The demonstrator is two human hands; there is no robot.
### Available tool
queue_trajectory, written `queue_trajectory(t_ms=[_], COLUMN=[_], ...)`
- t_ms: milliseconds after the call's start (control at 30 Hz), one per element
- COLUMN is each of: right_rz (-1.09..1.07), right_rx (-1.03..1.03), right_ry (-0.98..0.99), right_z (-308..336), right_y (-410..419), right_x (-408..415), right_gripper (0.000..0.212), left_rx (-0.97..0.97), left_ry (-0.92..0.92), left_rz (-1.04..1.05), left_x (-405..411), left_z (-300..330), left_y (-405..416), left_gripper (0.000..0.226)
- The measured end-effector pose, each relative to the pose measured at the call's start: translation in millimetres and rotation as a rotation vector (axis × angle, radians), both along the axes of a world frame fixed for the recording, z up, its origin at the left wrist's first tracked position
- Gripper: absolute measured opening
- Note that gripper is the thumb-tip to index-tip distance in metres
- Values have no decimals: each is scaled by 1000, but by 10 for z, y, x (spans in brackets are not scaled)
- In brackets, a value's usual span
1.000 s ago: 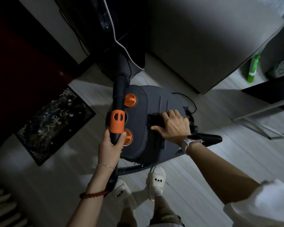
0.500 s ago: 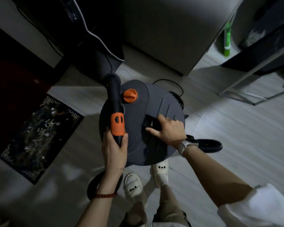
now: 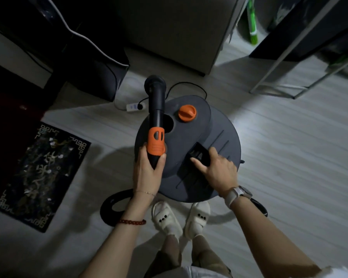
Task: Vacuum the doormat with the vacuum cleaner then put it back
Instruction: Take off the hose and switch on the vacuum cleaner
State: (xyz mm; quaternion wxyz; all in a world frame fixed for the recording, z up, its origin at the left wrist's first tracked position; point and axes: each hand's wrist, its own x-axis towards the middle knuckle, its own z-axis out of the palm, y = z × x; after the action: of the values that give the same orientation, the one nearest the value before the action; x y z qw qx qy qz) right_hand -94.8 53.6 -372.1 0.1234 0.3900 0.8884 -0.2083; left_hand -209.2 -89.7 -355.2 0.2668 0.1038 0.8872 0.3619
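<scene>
Dark patterned rectangular doormat flat on pale floor at left, littered with pale scraps; left hand wrapped around black, orange-sleeved hose nozzle, right hand loosely curled on round grey vacuum canister's black handle, probably steadying it for repositioning.

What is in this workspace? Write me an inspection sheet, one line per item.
Surface: pale plank floor.
Job's things: grey vacuum cleaner upright; doormat to its left, flecked with scraps.
Clutter: green broom by the wall.
Hands: left hand grips the hose wand; right hand rests on the black handle.
Cables: black cord runs to a white power strip; hose looped on the floor.
Surroundings: cabinet, metal frame.
</scene>
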Motion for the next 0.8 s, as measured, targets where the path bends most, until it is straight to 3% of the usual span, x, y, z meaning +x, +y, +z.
queue_trajectory(t_ms=[133,300,500,633,800], right_rz=[-179,-368,-554,-557,-290], right_rx=[-57,-81,-130,-158,-191], right_ry=[14,49,70,152,211], right_z=[6,53,81,37,-51], right_y=[53,186,119,-54,-4], right_x=[89,61,-26,-1,208], right_gripper=[55,58,58,53,57], left_rx=[60,49,-30,-73,-33], left_ry=[2,0,76,133,181], left_rz=[-84,-237,-384,-253,-1], left_x=[-122,-313,-320,-130,66], left_z=[7,-17,-53,-84,-138], left_y=[277,623,596,486,460], left_gripper=[69,58,61,60,58])
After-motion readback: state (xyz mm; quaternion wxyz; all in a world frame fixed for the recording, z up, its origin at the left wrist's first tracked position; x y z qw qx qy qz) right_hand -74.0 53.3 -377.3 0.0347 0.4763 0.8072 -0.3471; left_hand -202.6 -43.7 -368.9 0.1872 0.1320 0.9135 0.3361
